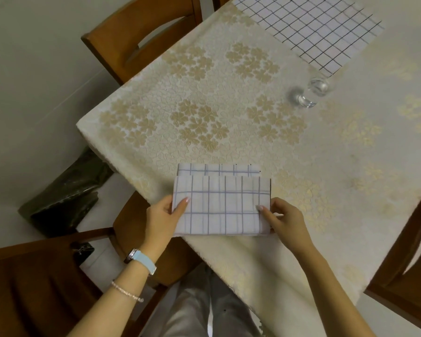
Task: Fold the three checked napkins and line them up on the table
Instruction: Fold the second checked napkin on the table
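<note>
Cream flower-patterned cloth-covered bench (pixel 229 144), brown wooden chairs (pixel 136 32) round it. L hand (pixel 164 216) & R hand (pixel 284 220) pinch folded blue-checked white napkin (pixel 221 210) by its ends.

Behind near napkin (pixel 221 210), folded napkin (pixel 219 170); spread napkin (pixel 309 30) far right.

Far checked napkin (pixel 309 30) cut by top edge, folded napkin (pixel 219 170) mostly hidden behind held napkin (pixel 221 207), glasses (pixel 306 93) blurred.

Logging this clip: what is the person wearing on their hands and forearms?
No sleeves show; both forearms are bare. Above the left hand sits a watch with a pale blue strap, and further up a thin beaded bracelet. The right hand and wrist carry no jewellery.
</note>
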Available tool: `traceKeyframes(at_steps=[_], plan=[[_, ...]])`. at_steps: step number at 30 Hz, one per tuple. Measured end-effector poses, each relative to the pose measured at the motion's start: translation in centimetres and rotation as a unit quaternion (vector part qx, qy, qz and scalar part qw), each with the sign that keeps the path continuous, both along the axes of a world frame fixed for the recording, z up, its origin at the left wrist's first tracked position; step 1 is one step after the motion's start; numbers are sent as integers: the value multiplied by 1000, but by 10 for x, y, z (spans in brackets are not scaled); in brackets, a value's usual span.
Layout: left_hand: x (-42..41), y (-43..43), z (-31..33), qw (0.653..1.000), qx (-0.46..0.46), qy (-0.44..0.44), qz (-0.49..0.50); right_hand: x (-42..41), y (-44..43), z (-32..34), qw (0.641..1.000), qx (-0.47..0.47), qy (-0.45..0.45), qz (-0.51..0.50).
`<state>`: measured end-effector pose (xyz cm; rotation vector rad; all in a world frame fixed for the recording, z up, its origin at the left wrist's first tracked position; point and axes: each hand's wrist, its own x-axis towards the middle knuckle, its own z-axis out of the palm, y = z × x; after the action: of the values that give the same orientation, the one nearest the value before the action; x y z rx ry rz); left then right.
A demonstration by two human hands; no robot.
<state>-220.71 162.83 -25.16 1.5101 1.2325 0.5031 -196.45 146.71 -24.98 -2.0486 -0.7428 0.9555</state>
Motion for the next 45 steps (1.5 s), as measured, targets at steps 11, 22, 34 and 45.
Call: traceKeyframes(at_steps=[11, 22, 34, 45], plan=[[31, 34, -25, 991, -12, 129, 21, 3, 44, -19, 993, -85, -60, -57], [41, 31, -13, 977, 29, 205, 57, -1, 52, -21, 986, -109, -88, -85], [48, -19, -40, 835, 336, 343, -268, -4, 52, -20, 983, -116, -107, -91], [42, -20, -55, 812, 312, 393, -298, -18, 54, -5, 943, -63, -315, -82]])
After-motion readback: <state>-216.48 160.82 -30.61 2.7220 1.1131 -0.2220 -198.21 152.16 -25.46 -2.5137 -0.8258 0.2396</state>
